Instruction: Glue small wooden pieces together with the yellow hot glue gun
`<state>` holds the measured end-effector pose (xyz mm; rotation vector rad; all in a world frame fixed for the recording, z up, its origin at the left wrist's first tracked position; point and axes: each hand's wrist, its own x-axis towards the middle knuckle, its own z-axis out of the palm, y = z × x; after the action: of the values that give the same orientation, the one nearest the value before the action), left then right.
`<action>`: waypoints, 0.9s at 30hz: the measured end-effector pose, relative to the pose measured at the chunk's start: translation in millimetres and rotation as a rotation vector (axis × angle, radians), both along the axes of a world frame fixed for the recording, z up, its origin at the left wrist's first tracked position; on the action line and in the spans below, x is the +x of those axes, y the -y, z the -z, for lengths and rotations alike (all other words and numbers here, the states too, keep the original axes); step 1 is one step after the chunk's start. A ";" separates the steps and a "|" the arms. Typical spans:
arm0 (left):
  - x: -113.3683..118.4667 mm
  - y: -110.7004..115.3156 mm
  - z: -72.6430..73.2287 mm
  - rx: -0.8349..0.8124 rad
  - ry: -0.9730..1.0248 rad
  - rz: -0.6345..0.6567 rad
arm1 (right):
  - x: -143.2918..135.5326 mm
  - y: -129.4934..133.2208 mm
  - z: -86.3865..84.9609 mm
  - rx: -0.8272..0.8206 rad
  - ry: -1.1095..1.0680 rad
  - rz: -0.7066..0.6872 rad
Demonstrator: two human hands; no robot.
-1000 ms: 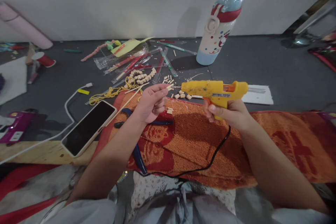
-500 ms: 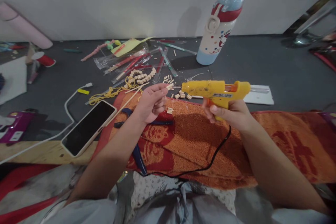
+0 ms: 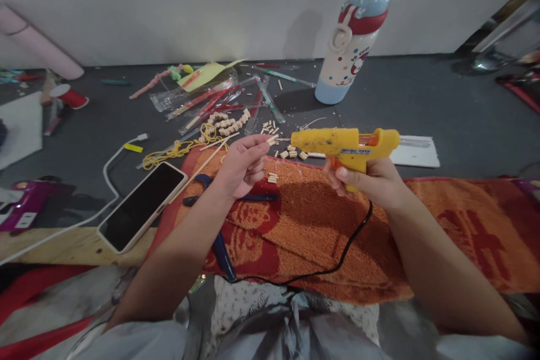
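Between thumb and forefinger, my left hand [image 3: 244, 166] pinches a small pale wooden piece [image 3: 272, 139]. My right hand [image 3: 363, 177] is wrapped round the grip of a yellow glue gun [image 3: 324, 142], whose nozzle points left and is at or very near the wooden piece. Below my left fingers, a few short sticks [image 3: 273, 178] lie on the orange towel [image 3: 316, 225]. Behind the towel's far edge are several small wooden pieces [image 3: 291, 153]. Dark blue pliers [image 3: 223, 256] rest on the towel, partly hidden under my left forearm.
A phone [image 3: 143, 205] and a white cable [image 3: 110, 171] lie left of the towel. Farther back are yellow string [image 3: 169, 152], plastic-wrapped sticks [image 3: 206, 104] and a tall bottle [image 3: 348, 53]. The gun's black cord [image 3: 348, 244] crosses the towel. A white board [image 3: 415, 152] lies behind my right hand.
The glue gun in my right hand has shifted very slightly to the left. My left hand keeps its pinch and has barely moved.
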<state>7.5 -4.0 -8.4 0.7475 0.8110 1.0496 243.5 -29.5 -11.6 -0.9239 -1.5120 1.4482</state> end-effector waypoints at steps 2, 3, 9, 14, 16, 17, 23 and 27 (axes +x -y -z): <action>-0.1 0.1 0.2 0.004 0.003 0.001 | 0.2 -0.2 0.6 -0.005 0.005 0.003; -0.1 0.2 0.2 0.005 0.003 0.001 | 0.3 -0.3 0.8 -0.008 0.009 0.006; -0.3 0.4 -1.7 -0.010 -0.009 0.002 | 1.5 -1.8 0.2 0.002 0.005 0.005; -0.1 -0.6 -3.3 -0.018 0.001 -0.010 | 6.8 -4.3 -0.7 0.052 0.032 0.018; 0.5 -1.7 -3.2 -0.026 0.005 -0.019 | 11.5 -6.8 -1.0 0.075 0.122 0.070; 0.8 -2.3 -3.0 -0.033 0.002 -0.026 | 14.6 -8.7 -1.1 0.092 0.199 0.108; 3.0 -5.9 -3.5 -0.100 -0.047 -0.090 | 37.6 -26.9 1.1 0.351 0.959 0.408; 3.4 -6.9 -4.0 -0.122 -0.056 -0.116 | 46.5 -35.6 8.0 0.390 1.289 0.395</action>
<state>10.9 2.9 -4.4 0.6344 0.9666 1.0759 290.0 6.1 -19.5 -1.9099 -2.1538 0.1139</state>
